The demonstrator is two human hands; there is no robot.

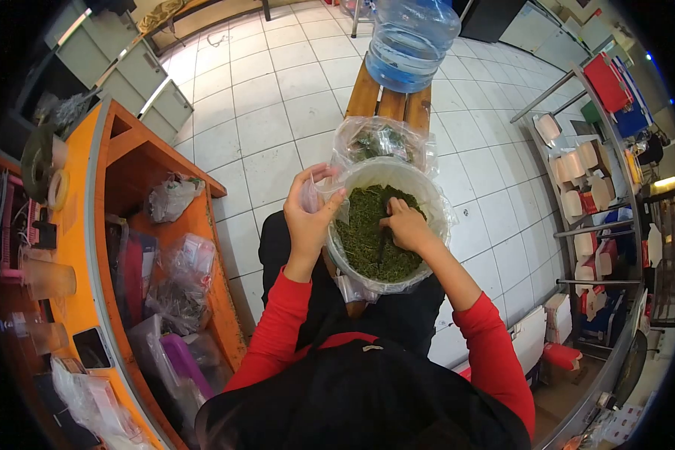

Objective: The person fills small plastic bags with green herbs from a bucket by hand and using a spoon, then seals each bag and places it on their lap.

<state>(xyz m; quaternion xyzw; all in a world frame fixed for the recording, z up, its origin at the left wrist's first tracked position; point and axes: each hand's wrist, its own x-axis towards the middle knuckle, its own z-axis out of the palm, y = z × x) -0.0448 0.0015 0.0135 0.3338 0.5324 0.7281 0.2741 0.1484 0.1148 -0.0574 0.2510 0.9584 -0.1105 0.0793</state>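
Observation:
A round tub (436,199) lined with clear plastic stands in front of me on the bench, filled with chopped green herbs (364,225). My left hand (307,225) is at the tub's left rim, its fingers and thumb closed on a small clear plastic bag (315,193). Inside the tub, my right hand (408,226) has its fingers closed around a thin dark utensil (382,249), whose lower end is down in the herbs. The utensil's exact kind is hidden. Just behind the tub lies a larger clear bag (382,142) with dark green stuff in it.
A big blue water bottle (411,45) stands at the far end of the wooden bench (361,96). To my left is an orange counter (101,247) with plastic bags on its shelf and a phone (91,348) on top. On the right, a metal rack (596,225) holds several containers.

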